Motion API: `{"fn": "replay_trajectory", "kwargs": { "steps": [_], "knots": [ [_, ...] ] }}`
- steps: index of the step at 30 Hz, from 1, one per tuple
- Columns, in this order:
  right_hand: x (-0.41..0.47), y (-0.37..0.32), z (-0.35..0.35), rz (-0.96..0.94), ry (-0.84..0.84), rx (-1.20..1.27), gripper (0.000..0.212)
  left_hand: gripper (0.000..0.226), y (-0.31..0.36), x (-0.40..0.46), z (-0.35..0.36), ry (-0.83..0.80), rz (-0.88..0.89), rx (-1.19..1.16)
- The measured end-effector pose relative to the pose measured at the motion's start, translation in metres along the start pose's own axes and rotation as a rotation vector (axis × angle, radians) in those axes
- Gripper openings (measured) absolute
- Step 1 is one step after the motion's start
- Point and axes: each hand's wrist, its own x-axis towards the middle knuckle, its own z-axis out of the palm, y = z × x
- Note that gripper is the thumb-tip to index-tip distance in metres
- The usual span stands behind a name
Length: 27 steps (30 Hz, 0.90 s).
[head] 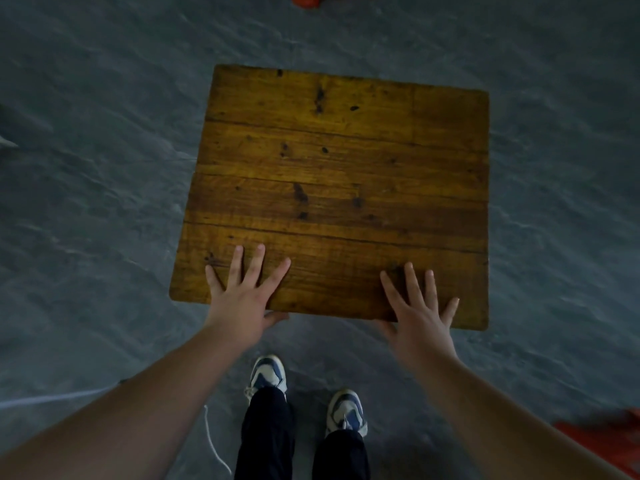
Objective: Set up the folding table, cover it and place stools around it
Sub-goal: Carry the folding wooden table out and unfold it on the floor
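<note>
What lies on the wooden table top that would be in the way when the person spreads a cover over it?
Nothing visible except the person's own hands. The left hand and the right hand lie with spread fingers on the near edge of the table top, thumbs under the edge. The remaining wood is bare. No cover is in view.

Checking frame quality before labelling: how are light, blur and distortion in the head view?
Head view: dim, cool light, no glare on the wooden tabletop; wide-angle bend stretches the forearms; floor soft and smeared, edges blurred; left hand and right hand fairly sharp, fingers flat on the tabletop; orange things at the borders cut off.
</note>
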Motion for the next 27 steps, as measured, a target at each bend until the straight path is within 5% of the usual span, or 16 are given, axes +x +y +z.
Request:
{"fn": "replay_trajectory", "kwargs": {
  "steps": [14, 27],
  "knots": [
    [0.016, 0.009, -0.004, -0.053, -0.016, -0.100, 0.076, 0.100, 0.009, 0.011, 0.000, 0.039, -0.017, 0.027],
    [0.118, 0.027, -0.091, -0.063, -0.008, -0.181, 0.075, 0.091, 0.017, 0.103, -0.063, 0.012, -0.091, -0.074]
  ]
}}
